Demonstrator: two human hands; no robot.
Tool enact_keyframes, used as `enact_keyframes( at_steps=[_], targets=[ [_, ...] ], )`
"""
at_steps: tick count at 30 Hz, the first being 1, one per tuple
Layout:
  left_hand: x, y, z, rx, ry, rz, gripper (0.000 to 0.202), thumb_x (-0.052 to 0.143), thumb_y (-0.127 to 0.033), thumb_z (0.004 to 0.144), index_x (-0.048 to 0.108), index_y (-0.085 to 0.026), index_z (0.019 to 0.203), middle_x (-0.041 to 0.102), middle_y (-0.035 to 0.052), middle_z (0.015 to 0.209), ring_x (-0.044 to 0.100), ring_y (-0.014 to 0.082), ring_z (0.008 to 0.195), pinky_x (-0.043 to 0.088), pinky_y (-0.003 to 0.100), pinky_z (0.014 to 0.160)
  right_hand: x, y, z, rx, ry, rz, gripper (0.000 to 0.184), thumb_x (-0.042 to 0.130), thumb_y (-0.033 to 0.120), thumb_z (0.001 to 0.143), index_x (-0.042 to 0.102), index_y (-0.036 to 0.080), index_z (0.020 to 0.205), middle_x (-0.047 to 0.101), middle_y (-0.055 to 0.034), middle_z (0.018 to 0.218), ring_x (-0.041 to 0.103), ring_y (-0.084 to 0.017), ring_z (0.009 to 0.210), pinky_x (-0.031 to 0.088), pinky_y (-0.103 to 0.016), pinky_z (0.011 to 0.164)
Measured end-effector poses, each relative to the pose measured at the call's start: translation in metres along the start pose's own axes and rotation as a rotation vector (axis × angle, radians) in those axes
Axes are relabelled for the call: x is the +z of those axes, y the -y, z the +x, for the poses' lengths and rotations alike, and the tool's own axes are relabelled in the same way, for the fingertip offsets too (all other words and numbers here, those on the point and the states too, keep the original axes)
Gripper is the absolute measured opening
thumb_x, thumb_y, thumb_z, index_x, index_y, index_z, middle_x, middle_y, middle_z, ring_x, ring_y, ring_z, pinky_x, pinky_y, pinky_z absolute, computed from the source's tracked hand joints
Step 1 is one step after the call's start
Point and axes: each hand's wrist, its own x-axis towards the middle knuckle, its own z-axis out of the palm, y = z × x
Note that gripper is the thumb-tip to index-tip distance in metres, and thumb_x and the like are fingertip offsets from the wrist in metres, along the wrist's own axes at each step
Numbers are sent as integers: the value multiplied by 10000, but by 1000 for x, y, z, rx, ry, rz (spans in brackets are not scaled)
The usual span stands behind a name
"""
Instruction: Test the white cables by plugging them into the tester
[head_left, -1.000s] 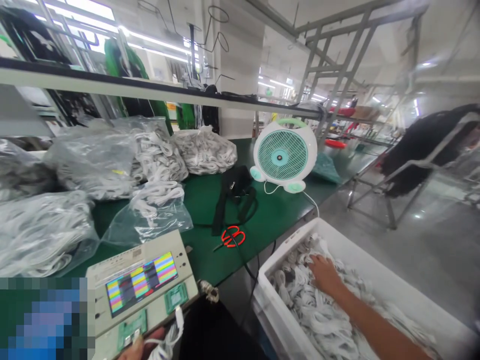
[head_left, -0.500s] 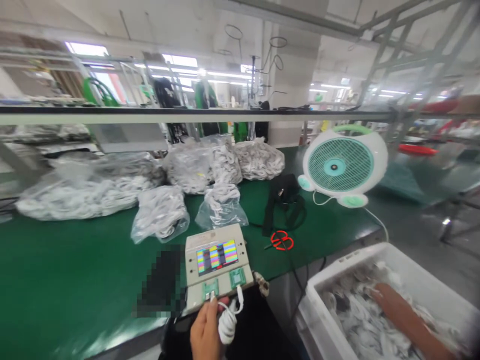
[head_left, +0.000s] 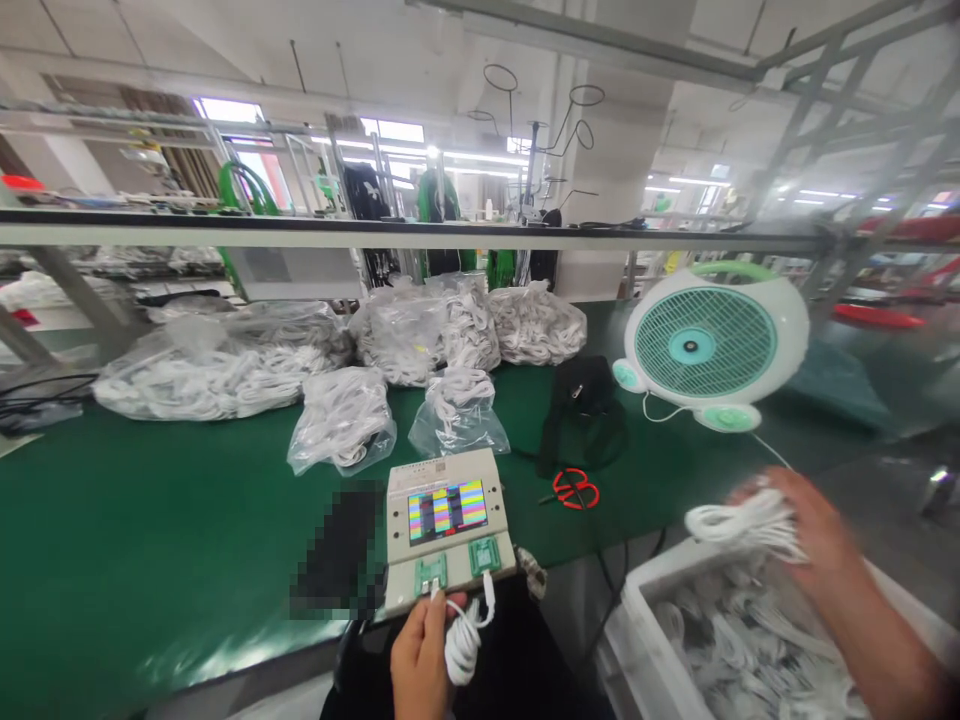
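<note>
My left hand [head_left: 421, 655] pinches the plug of a coiled white cable [head_left: 463, 640] at the left green socket of a beige tester box [head_left: 448, 525] whose screen shows coloured stripes. The cable's other end sits at the right socket. My right hand [head_left: 806, 520], blurred, holds a bundled white cable [head_left: 742, 522] lifted above a white crate [head_left: 660, 590] full of similar cables at the lower right.
Several clear bags of white cables [head_left: 341, 425] lie on the green bench [head_left: 150, 530]. A black pouch [head_left: 581, 410], red-handled scissors [head_left: 574, 488] and a white-green fan [head_left: 709, 345] sit right of the tester. A rail [head_left: 375, 235] crosses overhead.
My right hand has risen out of the crate with a bundled cable. My left hand stays at the tester's socket. The view has swung left and settled.
</note>
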Motion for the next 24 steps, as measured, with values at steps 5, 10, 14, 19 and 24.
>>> enact_keyframes(
  at_steps=[5,10,14,19,24],
  targets=[
    [-9,14,10,-9,63,35,516,594,-586,667,649,-87,786,625,79,700,536,206,704,397,265,653,150,-22,-63,297,652,70,244,566,356,675,529,145,791,504,-12,545,473,-129,472,343,-240,463],
    [-14,23,16,7,104,27,479,591,-564,693,639,-95,776,623,66,718,540,193,718,400,253,676,225,-87,-111,251,831,-56,373,550,456,694,566,88,632,446,-14,539,410,-101,513,291,-221,493],
    [-14,26,17,29,105,35,471,587,-558,700,635,-98,786,611,56,711,549,197,717,407,258,672,233,-95,-125,256,751,59,338,537,399,722,608,73,664,530,-46,626,453,-110,615,332,-223,595],
    [-7,19,10,18,72,-39,455,606,-544,687,626,-97,767,611,58,693,557,197,688,421,255,627,230,-88,-126,499,799,247,405,582,460,706,647,75,816,593,-72,723,444,-81,515,310,-204,496],
    [-4,13,5,-9,54,-83,459,615,-543,677,625,-92,766,598,53,660,522,171,621,427,242,568,229,-93,-131,566,821,292,410,637,435,638,631,55,791,587,-74,674,441,-75,481,299,-189,466]
  ],
)
